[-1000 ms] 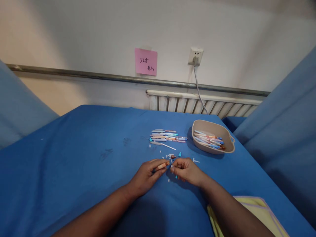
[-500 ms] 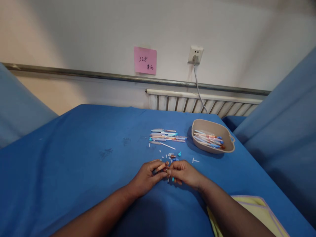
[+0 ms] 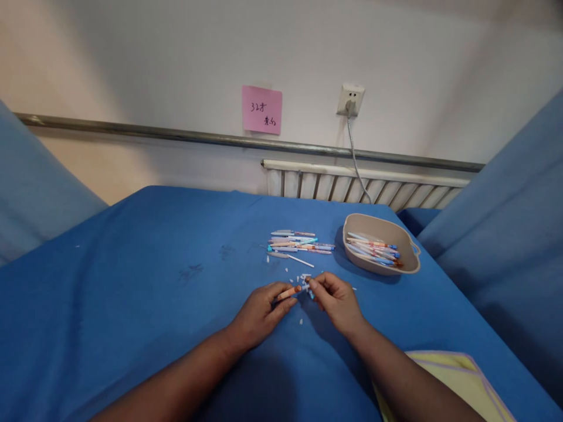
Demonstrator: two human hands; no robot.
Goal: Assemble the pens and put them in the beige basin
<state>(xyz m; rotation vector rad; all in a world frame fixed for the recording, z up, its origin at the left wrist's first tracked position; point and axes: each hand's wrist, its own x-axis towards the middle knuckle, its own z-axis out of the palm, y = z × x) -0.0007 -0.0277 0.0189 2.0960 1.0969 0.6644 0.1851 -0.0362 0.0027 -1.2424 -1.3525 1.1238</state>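
My left hand [image 3: 260,309] rests on the blue cloth and pinches an orange pen barrel [image 3: 288,292] that points right. My right hand [image 3: 335,299] is just right of it, with its fingertips pinched on a small pen part at the barrel's open end. Small white and blue loose parts [image 3: 301,276] lie scattered just beyond both hands. Farther back lies a pile of pens [image 3: 299,244], mostly blue, white and orange.
A beige bowl [image 3: 407,266] with several pens stands at the right of the blue-covered table [image 3: 145,281]. A yellow cloth [image 3: 457,381] lies at the near right corner. Behind are a radiator [image 3: 365,184], a wall socket with cable [image 3: 349,99] and a pink note [image 3: 261,109].
My right hand has lifted and shifted a little up and to the right, its fingertips now at the tip of the orange barrel. My left hand has hardly moved.
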